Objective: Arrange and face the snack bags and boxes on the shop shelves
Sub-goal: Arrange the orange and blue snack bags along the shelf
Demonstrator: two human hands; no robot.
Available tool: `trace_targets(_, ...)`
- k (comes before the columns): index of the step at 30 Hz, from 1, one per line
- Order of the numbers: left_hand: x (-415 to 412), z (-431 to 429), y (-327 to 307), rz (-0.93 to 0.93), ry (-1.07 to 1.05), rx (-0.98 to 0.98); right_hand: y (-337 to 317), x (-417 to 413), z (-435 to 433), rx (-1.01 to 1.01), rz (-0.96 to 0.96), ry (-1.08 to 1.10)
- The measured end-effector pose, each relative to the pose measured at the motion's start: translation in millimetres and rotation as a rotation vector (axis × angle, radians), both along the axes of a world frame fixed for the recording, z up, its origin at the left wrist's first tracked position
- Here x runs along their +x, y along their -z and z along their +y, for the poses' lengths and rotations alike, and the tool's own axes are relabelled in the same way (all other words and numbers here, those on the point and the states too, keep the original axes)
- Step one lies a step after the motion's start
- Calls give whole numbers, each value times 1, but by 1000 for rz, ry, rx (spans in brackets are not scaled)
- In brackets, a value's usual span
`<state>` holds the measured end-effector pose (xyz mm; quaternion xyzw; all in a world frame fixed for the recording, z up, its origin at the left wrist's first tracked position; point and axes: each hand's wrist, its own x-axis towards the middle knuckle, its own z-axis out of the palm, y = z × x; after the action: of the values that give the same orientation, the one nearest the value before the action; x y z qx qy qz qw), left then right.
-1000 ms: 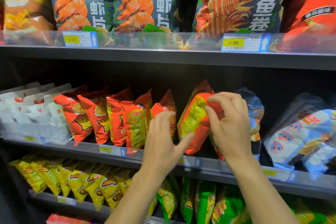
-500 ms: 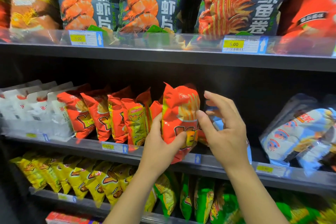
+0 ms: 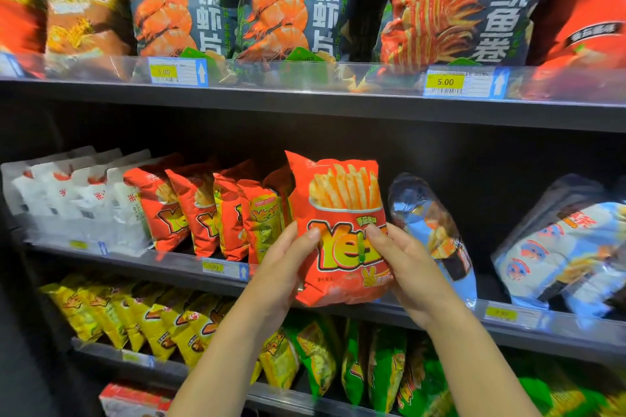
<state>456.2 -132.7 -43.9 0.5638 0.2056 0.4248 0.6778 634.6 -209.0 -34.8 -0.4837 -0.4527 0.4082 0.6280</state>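
Head view: red fries bag upright and face forward at the front rail of the middle shelf, whether resting on the rail or just above it hard to tell. Left grip grasping the bag's left edge, thumb across the printed front, fingers hidden behind. Right grip grasping the right edge in the same way, thumb on the yellow lettering. Just to the left, a row of matching red bags standing at a slant, then white bags at the far end. Just to the right, a dark blue bag leaning, and pale blue bags farther along. Above, shrimp chip bags and a squid roll bag behind a yellow price tag. Below, yellow bags and green bags.
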Motion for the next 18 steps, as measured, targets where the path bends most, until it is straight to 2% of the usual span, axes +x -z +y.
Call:
trace_targets(4, -3, 4, -6, 15, -58, -3, 4, 4, -1, -5, 81, 19)
trace_targets(7, -9, -3, -6, 8, -55, 44, 4, 4, -3, -4, 73, 38)
trace_targets(15, -4, -10, -10, 86, -100, 30, -2, -13, -10, 55, -221, 104)
trace_targets(18, -5, -8, -7, 2, -132, -130, -2, -12, -15, 77, -206, 54)
